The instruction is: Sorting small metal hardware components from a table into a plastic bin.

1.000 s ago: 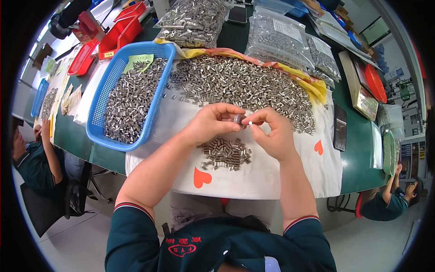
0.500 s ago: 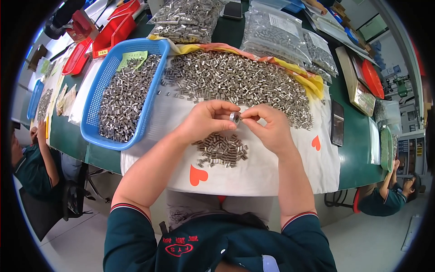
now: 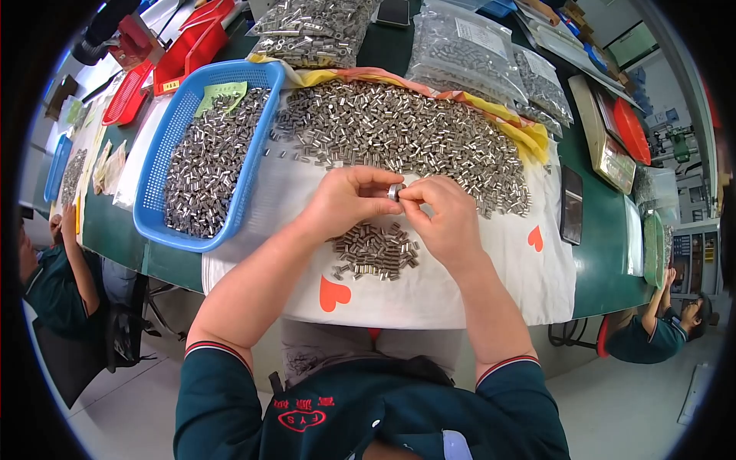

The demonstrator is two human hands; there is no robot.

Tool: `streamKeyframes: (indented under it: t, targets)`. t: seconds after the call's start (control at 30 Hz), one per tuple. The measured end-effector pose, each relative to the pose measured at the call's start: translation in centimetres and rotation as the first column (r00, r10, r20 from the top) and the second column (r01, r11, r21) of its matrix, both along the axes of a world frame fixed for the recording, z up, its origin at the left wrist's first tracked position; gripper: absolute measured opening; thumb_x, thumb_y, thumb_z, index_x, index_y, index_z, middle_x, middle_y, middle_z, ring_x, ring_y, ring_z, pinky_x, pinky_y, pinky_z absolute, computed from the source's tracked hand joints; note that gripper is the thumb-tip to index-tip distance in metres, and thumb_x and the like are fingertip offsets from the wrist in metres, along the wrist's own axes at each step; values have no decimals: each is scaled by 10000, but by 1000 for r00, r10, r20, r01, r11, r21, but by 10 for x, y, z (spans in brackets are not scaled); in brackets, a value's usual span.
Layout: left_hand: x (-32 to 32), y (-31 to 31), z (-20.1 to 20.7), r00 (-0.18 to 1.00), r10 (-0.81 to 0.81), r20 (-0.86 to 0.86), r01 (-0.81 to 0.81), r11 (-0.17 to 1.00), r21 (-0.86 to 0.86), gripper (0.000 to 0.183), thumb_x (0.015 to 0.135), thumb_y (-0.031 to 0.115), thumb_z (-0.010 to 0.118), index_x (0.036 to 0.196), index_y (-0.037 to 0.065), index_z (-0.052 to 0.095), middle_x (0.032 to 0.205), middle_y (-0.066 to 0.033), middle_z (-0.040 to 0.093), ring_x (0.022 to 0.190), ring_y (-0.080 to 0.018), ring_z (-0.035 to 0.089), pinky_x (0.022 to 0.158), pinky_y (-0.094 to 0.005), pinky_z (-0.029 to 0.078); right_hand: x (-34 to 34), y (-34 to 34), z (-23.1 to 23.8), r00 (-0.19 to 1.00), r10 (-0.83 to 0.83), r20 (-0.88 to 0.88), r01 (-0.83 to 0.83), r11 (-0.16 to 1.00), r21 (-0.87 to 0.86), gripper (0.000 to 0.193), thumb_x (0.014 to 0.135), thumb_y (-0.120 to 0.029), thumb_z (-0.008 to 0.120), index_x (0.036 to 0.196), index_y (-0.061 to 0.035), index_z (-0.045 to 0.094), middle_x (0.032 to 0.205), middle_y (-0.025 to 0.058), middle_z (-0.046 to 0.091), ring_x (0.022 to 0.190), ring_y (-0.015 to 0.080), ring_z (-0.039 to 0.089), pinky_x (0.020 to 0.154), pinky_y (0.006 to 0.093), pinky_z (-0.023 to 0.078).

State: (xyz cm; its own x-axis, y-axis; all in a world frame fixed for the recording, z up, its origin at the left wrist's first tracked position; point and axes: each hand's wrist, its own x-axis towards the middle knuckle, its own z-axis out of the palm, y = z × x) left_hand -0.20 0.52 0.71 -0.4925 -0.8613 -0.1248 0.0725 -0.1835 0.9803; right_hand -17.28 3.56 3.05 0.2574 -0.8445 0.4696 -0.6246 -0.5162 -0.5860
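Note:
My left hand (image 3: 349, 201) pinches a small round metal ring (image 3: 394, 192) between thumb and fingers, above the white cloth (image 3: 452, 295). My right hand (image 3: 443, 215) is closed in a pinch against the ring's right side. Whatever its fingertips hold is hidden or too small to name. Under my hands lies a small pile of short metal cylinders (image 3: 376, 251). Beyond them spreads a far larger heap of the same silvery cylinders (image 3: 399, 126).
At left stands a blue perforated basket (image 3: 147, 192) of metal cylinders. Bags of metal parts (image 3: 460, 54) line the back, behind a yellow-red cloth edge (image 3: 529, 142). A black phone-like device (image 3: 571, 205) lies at right. Co-workers sit at both sides.
My right hand has moved slightly left, closing the gap to the ring. The ring has turned more edge-on. My left hand stays nearly in place.

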Motion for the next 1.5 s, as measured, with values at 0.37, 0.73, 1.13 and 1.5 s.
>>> streamKeyframes:
  t: [0.37,0.73,1.13,1.5]
  targets:
    - [0,0,-3,988,-117,100,123,991,-53,375,696,-17,688,1052,-20,568,888,-43,611,819,-95,577,717,-224,491,-27,-11,11,988,-88,126,-3,809,588,138,721,-103,636,833,-27,611,727,38,617,649,98,566,608,240,449]
    - [-4,6,6,925,-306,224,344,926,-158,367,687,33,716,1032,9,591,887,-24,622,785,-75,569,716,-215,475,-22,-20,-22,914,-206,-349,248,965,79,71,693,-123,615,733,-67,599,708,74,574,752,254,543,691,365,435]
    - [-1,-3,-1,998,-61,-26,61,998,2,357,737,18,664,1070,-27,542,878,-41,603,790,-79,569,705,-207,478,-13,-6,6,956,-16,293,-114,900,421,84,708,-19,622,791,-18,609,761,12,608,661,81,532,614,218,435]
    - [-4,-2,-3,990,20,139,-11,998,-69,341,719,39,688,1035,-25,578,831,-33,607,767,-72,561,683,-200,473,-6,-2,3,999,-10,33,4,982,191,77,689,-54,618,758,-28,594,734,68,602,664,205,569,599,301,449]
